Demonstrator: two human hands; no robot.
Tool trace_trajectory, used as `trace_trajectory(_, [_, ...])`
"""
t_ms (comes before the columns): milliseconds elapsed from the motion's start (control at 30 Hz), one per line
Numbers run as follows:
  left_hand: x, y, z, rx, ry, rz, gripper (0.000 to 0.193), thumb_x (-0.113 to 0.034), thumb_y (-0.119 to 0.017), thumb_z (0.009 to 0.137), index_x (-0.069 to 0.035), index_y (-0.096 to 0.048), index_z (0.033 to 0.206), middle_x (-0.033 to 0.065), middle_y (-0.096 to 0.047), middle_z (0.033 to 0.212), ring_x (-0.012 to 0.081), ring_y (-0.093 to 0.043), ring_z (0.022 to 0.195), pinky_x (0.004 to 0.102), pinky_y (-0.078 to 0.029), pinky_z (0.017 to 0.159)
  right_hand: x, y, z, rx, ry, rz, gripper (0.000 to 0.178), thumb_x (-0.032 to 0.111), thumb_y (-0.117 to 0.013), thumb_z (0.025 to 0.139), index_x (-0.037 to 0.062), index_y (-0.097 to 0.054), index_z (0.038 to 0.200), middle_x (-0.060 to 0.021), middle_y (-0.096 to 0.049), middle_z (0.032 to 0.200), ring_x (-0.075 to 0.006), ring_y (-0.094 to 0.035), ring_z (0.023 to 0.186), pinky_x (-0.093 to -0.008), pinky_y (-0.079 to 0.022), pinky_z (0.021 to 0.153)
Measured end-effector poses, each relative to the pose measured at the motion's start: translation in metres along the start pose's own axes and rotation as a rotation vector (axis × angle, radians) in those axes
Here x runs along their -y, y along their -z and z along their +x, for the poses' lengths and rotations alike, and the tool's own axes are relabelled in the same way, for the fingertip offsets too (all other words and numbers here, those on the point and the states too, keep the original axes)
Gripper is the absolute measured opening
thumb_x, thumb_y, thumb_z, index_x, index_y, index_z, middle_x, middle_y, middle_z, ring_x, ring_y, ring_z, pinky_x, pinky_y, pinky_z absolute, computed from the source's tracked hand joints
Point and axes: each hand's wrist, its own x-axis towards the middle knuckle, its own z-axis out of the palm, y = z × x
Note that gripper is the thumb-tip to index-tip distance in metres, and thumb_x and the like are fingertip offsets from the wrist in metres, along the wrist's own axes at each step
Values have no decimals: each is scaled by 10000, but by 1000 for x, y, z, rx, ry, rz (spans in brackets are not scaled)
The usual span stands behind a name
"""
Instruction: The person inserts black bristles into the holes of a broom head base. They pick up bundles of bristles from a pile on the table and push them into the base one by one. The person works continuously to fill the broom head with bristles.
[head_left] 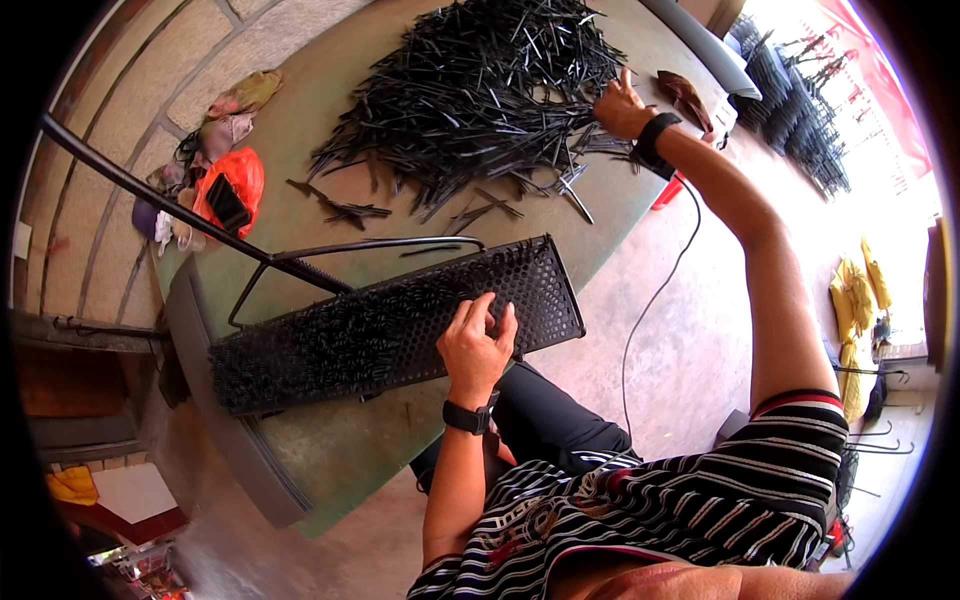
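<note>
A long black perforated panel (pixel 531 290) lies aslant on the green table. Thin black strips stand densely in its left part, while bare round holes show at its right end. My left hand (pixel 474 348) rests over the panel's holes, fingers bent with a gap between thumb and forefinger. No held thing shows there. Farther off, my right hand (pixel 624 110) touches the right edge of a big heap of thin black strips (pixel 480 95). One of its fingers sticks out; the others are closed at the strips, and what they grip is too small to make out.
A black metal bar (pixel 165 195) with a bent rod frame reaches the panel from the left. Beyond it lie an orange-red plastic bag (pixel 242 180) and a dark phone (pixel 228 204). A brown object (pixel 684 97) lies right of the heap. A cable (pixel 650 300) hangs beside the table.
</note>
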Motion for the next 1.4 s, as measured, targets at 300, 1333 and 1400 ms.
trace_trajectory(300, [0, 0, 0, -6, 3, -17, 187, -133, -704, 722, -24, -644, 862, 50, -523, 612, 191, -515, 493, 309, -416, 461, 32, 16, 32, -78, 2, 868, 335, 229, -592, 816, 40, -566, 1092, -172, -556, 991, -345, -495, 1047, -518, -391, 822])
trace_trajectory(1333, [-1, 6, 3, 84, 2, 12, 196, -192, -690, 747, -75, -638, 896, 30, -543, 649, 210, -555, 524, 318, -441, 466, 109, 12, 54, -41, -29, 881, 862, 388, -816, 504, -73, -454, 1136, -224, -495, 1105, -362, -483, 1072, -502, -400, 866])
trace_trajectory(1400, [-4, 11, 4, 83, -3, -10, 192, -160, -697, 742, -58, -640, 894, 33, -541, 640, 193, -529, 493, 303, -422, 451, 118, 28, 56, 37, -84, 732, 795, 346, -804, 526, -61, -472, 1124, -226, -506, 1086, -361, -488, 1067, -467, -419, 860])
